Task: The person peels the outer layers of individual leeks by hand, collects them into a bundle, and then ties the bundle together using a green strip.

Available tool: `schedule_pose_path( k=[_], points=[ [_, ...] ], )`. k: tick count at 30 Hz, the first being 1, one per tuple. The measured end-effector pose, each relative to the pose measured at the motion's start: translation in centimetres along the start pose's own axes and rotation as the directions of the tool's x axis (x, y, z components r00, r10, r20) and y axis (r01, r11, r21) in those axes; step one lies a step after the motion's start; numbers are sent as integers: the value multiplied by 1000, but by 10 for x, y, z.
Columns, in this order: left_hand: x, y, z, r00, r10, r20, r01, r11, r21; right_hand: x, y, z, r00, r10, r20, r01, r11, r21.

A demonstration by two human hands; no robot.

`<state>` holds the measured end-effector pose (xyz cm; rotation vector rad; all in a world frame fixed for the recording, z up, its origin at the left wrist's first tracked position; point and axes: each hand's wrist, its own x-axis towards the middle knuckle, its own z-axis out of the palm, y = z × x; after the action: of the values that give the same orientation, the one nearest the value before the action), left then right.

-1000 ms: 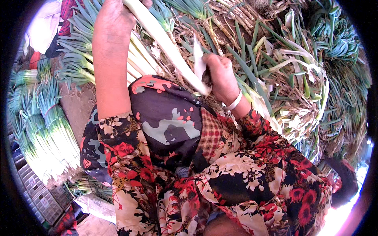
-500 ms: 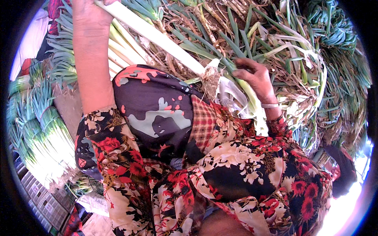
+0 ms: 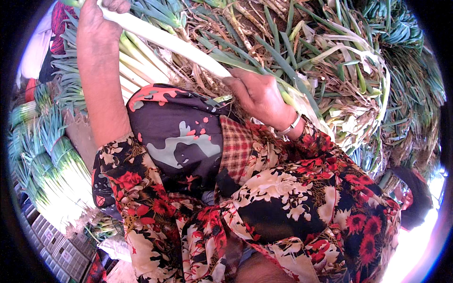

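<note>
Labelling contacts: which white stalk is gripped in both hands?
The long stalk slanting from the left hand down to the right hand; the pale stalks just below it lie side by side, in neither hand.

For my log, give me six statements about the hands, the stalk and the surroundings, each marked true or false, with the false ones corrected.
1. The left hand holds the stalk. True.
2. The right hand is well away from the stalk. False: it is closed at the stalk's lower end.
3. A bracelet circles the right wrist. True.
4. The left sleeve is plain white. False: it is floral, with red and cream on black.
5. Green-and-white bundles lie at the picture's left. True.
6. The stalk is wholly green. False: most of its visible length is white.
</note>
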<state>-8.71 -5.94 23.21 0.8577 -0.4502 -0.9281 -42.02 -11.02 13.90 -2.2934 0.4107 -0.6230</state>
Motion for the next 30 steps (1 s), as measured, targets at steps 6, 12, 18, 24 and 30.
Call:
schedule_pose_path(
  k=[6, 12, 18, 24, 30],
  points=[
    [8, -5, -5, 987, -18, 161, 26, 999, -46, 0, 4, 3, 993, -111, -51, 97, 971, -217],
    [7, -9, 13, 994, 30, -106, -22, 997, 73, 1, 0, 8, 999, 5, 50, 13, 935, -354],
    [-1, -6, -4, 997, -22, 78, 43, 960, -278, 1, 10, 20, 949, 313, -25, -297, 922, 248],
    [-24, -26, 61, 968, 226, -106, -222, 974, 41, -11, 8, 28, 879, 458, -131, -332, 787, 521],
    [-26, -26, 50, 965, 231, 123, -229, 973, -25, -11, 4, 21, 901, 397, 177, -405, 620, 672]
  ],
)
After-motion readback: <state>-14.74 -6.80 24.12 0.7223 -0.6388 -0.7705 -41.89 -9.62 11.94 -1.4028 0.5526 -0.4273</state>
